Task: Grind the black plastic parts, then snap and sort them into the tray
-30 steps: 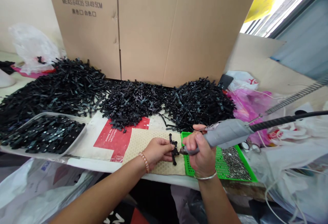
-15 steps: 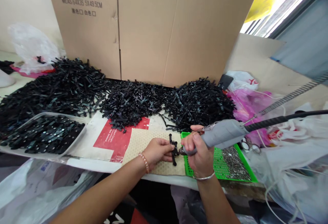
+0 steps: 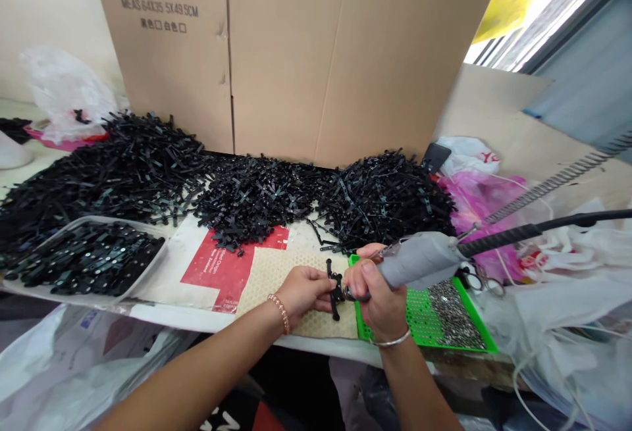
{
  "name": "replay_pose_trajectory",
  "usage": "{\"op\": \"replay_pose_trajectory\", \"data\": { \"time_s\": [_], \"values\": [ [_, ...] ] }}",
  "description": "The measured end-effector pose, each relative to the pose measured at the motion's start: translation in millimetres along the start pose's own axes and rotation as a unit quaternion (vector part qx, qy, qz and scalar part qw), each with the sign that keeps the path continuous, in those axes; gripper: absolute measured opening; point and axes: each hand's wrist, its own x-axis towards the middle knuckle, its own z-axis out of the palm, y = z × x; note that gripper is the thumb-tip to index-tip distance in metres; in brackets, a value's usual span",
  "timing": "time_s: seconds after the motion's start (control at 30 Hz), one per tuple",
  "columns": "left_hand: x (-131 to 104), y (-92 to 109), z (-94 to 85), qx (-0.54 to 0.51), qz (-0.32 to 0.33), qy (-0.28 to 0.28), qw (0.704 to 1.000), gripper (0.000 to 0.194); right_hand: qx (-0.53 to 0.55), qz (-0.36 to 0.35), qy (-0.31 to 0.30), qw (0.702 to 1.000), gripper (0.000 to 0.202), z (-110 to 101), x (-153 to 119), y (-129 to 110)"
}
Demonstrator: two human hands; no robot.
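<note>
Black part (image 3: 336, 291) over beige mat (image 3: 269, 268), tight in left fingers (image 3: 322, 285), grey driver (image 3: 419, 260) in right fingers (image 3: 356, 281), cardboard (image 3: 281, 56) behind.

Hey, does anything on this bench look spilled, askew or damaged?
I see no damage or clear spill. Slightly untidy: a few black strips lie loose beside the right-hand heap, beyond the mat. The metal bits sit inside the green basket.

The left wrist (image 3: 269, 323) wears a beaded rose-gold bracelet (image 3: 282, 312), the right wrist (image 3: 394, 354) a thin silver bangle (image 3: 394, 341).
</note>
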Motion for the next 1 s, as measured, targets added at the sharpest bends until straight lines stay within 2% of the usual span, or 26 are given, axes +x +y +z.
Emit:
{"op": "replay_pose_trajectory", "data": {
  "time_s": [0.33, 0.5, 0.57, 0.67, 0.8, 0.9, 1.0],
  "values": [
    [2.7, -1.5, 3.7, 0.000, 0.010, 0.024, 1.000, 0.032, 0.004, 0.013, -0.113, 0.994, 0.007, -7.0, 3.5, 9.7],
    [0.5, -0.5, 4.9, 0.009, 0.016, 0.020, 1.000, 0.025, -0.006, 0.028, -0.131, 0.991, 0.017, -6.2, -3.0, 14.8],
    [-1.0, 1.0, 5.5, 0.004, 0.009, 0.023, 1.000, 0.022, 0.009, 0.006, -0.105, 0.994, 0.017, -4.8, -2.1, 5.4],
    [-2.7, 3.7, 6.7, -0.006, -0.007, 0.039, 0.999, 0.020, 0.042, -0.071, -0.014, 0.997, 0.013, -13.5, 8.5, -18.2],
    [-5.1, 7.1, 8.1, 0.006, -0.014, 0.052, 0.999, 0.019, -0.028, -0.157, 0.162, 0.974, 0.020, -52.7, 34.2, -36.1],
    [-7.6, 8.4, 8.2, 0.018, -0.009, 0.043, 0.999, 0.017, -0.087, -0.146, 0.258, 0.951, 0.027, -83.3, 48.4, -30.3],
    [-9.7, 8.5, 8.2, 0.023, 0.004, 0.026, 0.999, 0.020, -0.102, -0.122, 0.269, 0.950, 0.031, -98.2, 52.9, -19.9]
  ]
}}
